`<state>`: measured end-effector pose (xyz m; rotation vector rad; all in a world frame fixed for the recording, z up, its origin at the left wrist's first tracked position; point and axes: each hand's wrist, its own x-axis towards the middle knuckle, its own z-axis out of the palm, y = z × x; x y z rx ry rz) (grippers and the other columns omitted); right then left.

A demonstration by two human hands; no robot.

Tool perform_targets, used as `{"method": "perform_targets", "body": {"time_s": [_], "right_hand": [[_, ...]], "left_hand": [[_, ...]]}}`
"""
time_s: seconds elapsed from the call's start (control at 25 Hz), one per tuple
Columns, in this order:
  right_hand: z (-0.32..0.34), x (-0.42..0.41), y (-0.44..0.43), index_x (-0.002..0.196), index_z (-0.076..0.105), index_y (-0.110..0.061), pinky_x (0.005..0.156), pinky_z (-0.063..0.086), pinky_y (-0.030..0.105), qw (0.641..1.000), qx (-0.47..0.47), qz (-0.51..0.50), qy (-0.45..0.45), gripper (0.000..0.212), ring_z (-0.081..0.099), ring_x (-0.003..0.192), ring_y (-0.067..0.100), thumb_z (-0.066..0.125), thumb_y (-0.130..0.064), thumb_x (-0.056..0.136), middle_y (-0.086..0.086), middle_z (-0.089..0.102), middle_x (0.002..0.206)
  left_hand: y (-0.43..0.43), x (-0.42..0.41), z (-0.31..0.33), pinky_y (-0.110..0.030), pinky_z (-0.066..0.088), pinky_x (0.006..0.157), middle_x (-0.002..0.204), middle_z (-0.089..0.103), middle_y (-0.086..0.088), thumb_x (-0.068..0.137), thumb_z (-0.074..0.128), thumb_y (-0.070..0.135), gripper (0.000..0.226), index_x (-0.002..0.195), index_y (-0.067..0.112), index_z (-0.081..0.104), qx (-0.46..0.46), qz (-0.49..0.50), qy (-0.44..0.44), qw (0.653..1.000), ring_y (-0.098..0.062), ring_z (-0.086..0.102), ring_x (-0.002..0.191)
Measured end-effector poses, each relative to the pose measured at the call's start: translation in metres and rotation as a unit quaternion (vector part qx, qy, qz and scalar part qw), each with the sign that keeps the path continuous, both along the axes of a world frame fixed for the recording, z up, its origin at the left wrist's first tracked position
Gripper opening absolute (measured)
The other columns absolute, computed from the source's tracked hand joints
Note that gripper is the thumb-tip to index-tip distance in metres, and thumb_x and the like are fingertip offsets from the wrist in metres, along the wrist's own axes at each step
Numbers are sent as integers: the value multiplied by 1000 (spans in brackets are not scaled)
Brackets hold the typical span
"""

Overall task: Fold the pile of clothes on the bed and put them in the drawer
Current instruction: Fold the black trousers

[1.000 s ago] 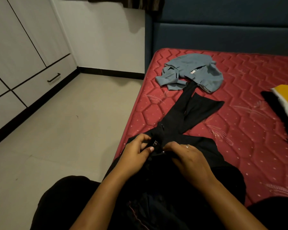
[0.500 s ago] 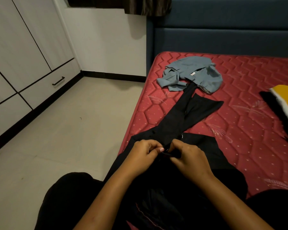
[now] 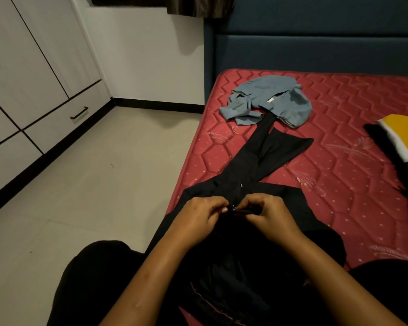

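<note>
You're working in dim, warm indoor light. The wall [image 3: 151, 55] and floor [image 3: 92, 184] are brightest; the curtain [image 3: 198, 5] casts a soft shadow on the wall. Black trousers [image 3: 264, 158] lose detail in darkness. Wide-angle bending shows at the edges, focus stays fairly sharp.

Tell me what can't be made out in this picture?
All in the head view:
- Clasp on the black trousers: covered by the left hand and right hand.
- Yellow garment: cut off by the right edge.
- Drawer: closed, contents hidden.
- Grey-blue garment: crumpled, type unclear.
</note>
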<state>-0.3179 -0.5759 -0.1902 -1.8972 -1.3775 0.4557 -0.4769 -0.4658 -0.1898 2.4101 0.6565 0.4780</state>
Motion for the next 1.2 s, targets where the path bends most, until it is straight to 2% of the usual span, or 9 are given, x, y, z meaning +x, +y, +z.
{"method": "perform_targets", "body": {"time_s": [0.28, 0.36, 0.48, 0.6, 0.72, 0.88, 1.0, 1.08, 1.2], "right_hand": [[-8, 7, 3, 78, 67, -37, 78, 54, 42, 999, 20, 14, 41, 12, 66, 80, 3, 77, -31, 76, -16, 70, 81], [-7, 8, 4, 74, 66, -35, 76, 55, 36, 999, 22, 8, 43, 17, 66, 76, 3, 80, -26, 74, -15, 69, 78], [-3, 9, 4, 72, 64, -36, 71, 50, 19, 999, 25, 24, 38, 25, 65, 73, 0, 80, -17, 74, -19, 68, 77], [-2, 9, 4, 73, 62, -36, 68, 42, 8, 998, 27, 37, 34, 28, 62, 71, -6, 79, -14, 76, -26, 65, 72], [-3, 9, 4, 74, 63, -34, 68, 42, 9, 998, 33, 42, 25, 25, 61, 72, -6, 79, -15, 76, -20, 65, 69], [-4, 10, 5, 78, 66, -28, 70, 45, 15, 997, 45, 56, 21, 19, 62, 75, 1, 78, -15, 77, -12, 67, 75], [-5, 9, 4, 78, 67, -26, 72, 45, 16, 996, 43, 74, 25, 17, 63, 75, 0, 80, -15, 76, -12, 68, 75], [-3, 9, 3, 75, 65, -29, 70, 45, 14, 996, 35, 72, 37, 21, 62, 71, -2, 82, -17, 73, -13, 67, 72], [0, 7, 2, 79, 62, -33, 67, 42, 10, 997, 41, 54, 45, 28, 58, 68, -3, 85, -22, 67, -12, 64, 70]], "left_hand": [[-2, 2, 2, -36, 50, 81, 99, 70, 6, 88, 49, 4, 31, 107, 24, 65, 7, -6, 12, 1000, -15, 65, 93], [-2, 2, 2, -36, 49, 79, 97, 68, 6, 87, 48, 4, 29, 103, 24, 63, -4, -17, 23, 1000, -16, 63, 91], [1, 3, 2, -36, 47, 79, 90, 65, 4, 90, 49, 5, 21, 99, 20, 60, -33, -39, 30, 998, -13, 59, 84], [3, 3, 4, -29, 43, 79, 87, 64, 1, 94, 50, 5, 15, 97, 14, 61, -69, -52, 21, 996, -11, 57, 81], [2, 3, 6, -23, 42, 77, 89, 64, -1, 96, 50, 8, 14, 99, 13, 62, -84, -60, 25, 994, -13, 58, 83], [9, 4, 9, -27, 43, 80, 92, 65, -5, 97, 50, 11, 14, 99, 13, 63, -107, -75, 46, 990, -18, 60, 87], [10, -1, 6, -28, 44, 76, 86, 64, -1, 97, 51, 12, 17, 91, 23, 63, -133, -85, 38, 987, -9, 57, 77], [7, -5, 4, -22, 43, 70, 78, 61, 9, 98, 52, 17, 21, 86, 31, 62, -176, -72, 26, 981, 1, 53, 69], [3, -5, 3, -23, 45, 75, 79, 65, 7, 91, 59, 40, 14, 88, 29, 67, -245, -66, 8, 967, 2, 57, 75]]}}
